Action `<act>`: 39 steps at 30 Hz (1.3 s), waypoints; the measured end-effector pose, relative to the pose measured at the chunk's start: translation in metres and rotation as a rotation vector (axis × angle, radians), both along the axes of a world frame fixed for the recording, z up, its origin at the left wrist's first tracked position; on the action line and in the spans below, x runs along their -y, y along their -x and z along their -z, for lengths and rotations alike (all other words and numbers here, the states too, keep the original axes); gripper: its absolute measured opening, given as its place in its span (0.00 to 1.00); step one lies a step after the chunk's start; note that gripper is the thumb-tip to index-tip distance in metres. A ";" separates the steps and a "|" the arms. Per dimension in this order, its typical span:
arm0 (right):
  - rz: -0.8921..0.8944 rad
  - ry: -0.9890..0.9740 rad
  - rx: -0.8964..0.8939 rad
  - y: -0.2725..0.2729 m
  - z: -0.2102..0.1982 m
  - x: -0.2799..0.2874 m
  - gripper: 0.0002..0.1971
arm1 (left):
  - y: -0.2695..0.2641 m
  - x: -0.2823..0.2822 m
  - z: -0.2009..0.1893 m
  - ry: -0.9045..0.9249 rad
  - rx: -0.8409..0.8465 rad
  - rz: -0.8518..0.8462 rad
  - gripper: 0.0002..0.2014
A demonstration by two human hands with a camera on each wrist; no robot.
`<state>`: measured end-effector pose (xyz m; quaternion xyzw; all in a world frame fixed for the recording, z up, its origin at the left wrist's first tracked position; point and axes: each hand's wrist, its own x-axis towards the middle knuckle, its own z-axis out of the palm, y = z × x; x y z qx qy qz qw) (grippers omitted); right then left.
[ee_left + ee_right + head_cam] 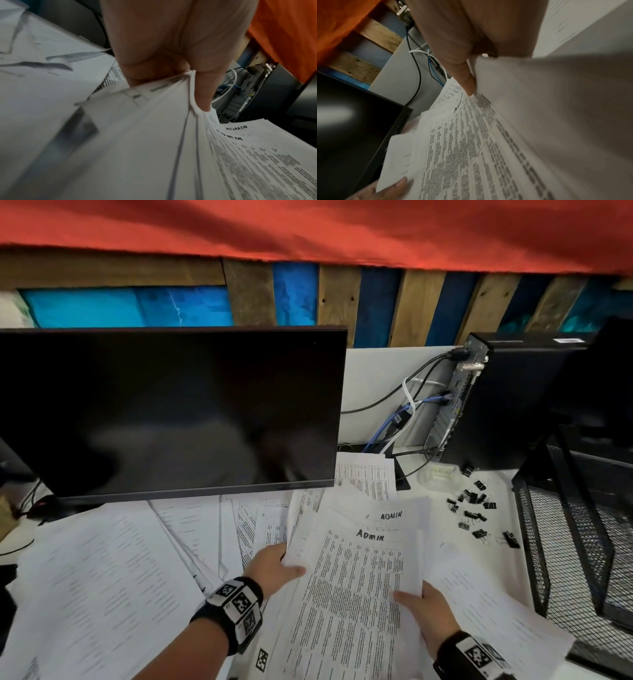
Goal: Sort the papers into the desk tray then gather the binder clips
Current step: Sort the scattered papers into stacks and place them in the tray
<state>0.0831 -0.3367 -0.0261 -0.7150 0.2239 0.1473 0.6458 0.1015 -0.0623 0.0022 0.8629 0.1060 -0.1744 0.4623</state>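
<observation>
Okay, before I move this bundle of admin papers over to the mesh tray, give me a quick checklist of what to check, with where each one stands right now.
1. Left hand grips the ADMIN papers, thumb on top: ok.
2. Right hand holds the bundle's other edge, thumb on top: ok.
3. Bundle squared up: not ok, sheets are fanned and offset.
4. Mesh desk tray reachable on the right: ok; whether its shelves are free, cannot tell.
5. Binder clips clear of the path: not ok, they lie scattered between bundle and tray.
6. Loose papers remaining on the desk: not ok, many unsorted.
</observation>
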 end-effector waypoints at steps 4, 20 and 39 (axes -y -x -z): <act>-0.068 0.010 -0.017 0.002 0.000 -0.003 0.17 | 0.003 0.005 0.000 -0.051 -0.029 0.018 0.13; -0.254 0.104 -0.023 0.011 -0.002 0.015 0.16 | 0.032 -0.002 -0.002 0.057 0.106 -0.176 0.18; -0.185 -0.490 -0.077 0.039 -0.039 0.008 0.10 | 0.063 -0.003 0.004 0.493 -0.122 -0.323 0.25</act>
